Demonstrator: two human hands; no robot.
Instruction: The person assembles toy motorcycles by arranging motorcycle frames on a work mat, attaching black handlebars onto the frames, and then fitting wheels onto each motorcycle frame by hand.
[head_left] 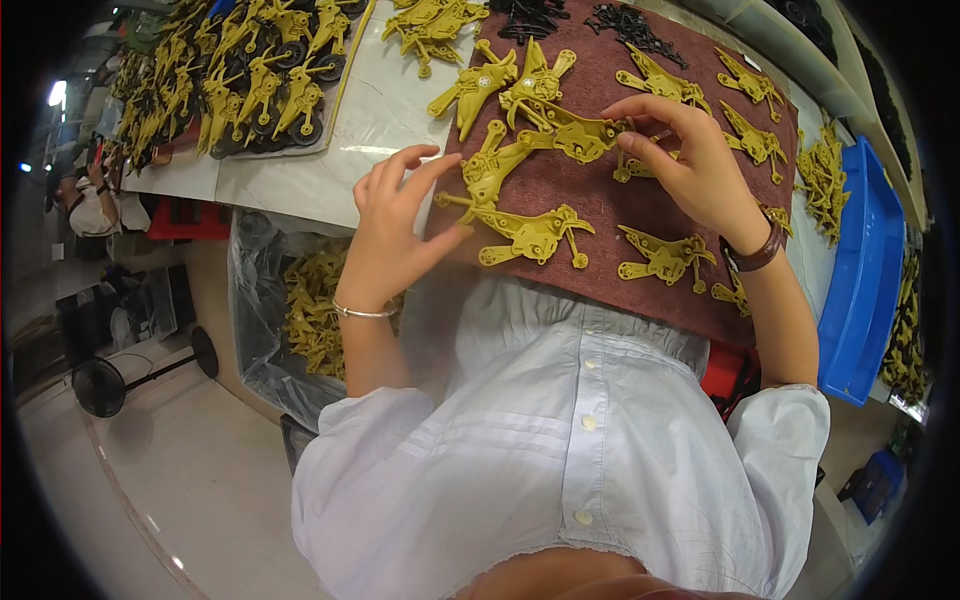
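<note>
My left hand (pixel 388 222) is open at the left edge of the maroon mat (pixel 590 210), thumb and fingers apart and nothing between them. Closest to it are yellow plastic toy motorcycle body parts, one (pixel 490 170) by its fingertips and another (pixel 535 235) beyond its thumb. My right hand (pixel 690 160) is closed in a pinch, thumb against forefinger, at the right end of a further yellow body part (pixel 583 138). Something small and dark shows at those fingertips, too small to name. Whether the pinch also takes in the yellow part I cannot tell.
More yellow parts (pixel 665 258) lie spread on the mat, with black small parts (pixel 635 28) at its far edge. Assembled toy motorcycles (pixel 265 85) crowd the far left. A blue tray (pixel 862 290) stands at right; a plastic-lined bin (pixel 315 300) of yellow parts is at left.
</note>
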